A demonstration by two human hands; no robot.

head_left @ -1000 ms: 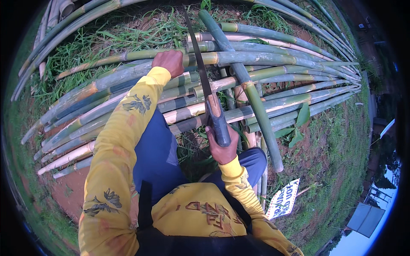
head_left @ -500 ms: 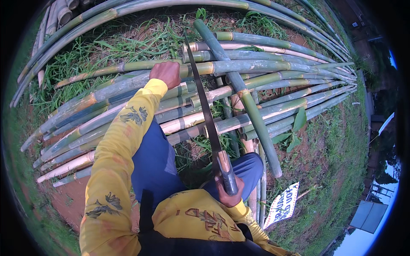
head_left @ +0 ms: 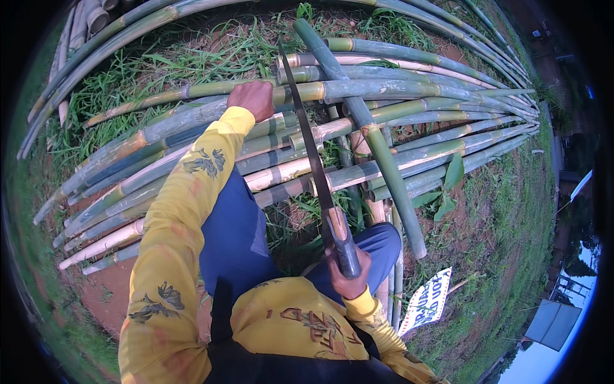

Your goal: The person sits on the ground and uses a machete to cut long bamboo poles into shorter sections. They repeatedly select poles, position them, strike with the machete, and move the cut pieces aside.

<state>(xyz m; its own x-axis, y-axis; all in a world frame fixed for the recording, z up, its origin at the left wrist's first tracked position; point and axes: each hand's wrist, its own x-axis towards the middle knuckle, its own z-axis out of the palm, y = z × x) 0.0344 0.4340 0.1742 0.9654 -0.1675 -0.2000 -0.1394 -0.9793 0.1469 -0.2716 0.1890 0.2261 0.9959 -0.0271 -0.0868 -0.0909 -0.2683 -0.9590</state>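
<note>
- Right hand [head_left: 348,276] closed tight around grey handle of long knife [head_left: 313,160], held low near the lap, blade raised and pointing away over the pile
- Left hand [head_left: 254,99] stretched forward, fingers wrapped over a green bamboo pole [head_left: 211,112] on top of the stack
- Loose bamboo pole [head_left: 364,121] lying slantwise across the others, just right of the blade
- Blade apparently clear of the poles, no fresh cut or shavings visible; chopping or trimming judged barely begun, whole stack left
- Grass [head_left: 128,83] behind, white sign [head_left: 430,299] on the ground at right
</note>
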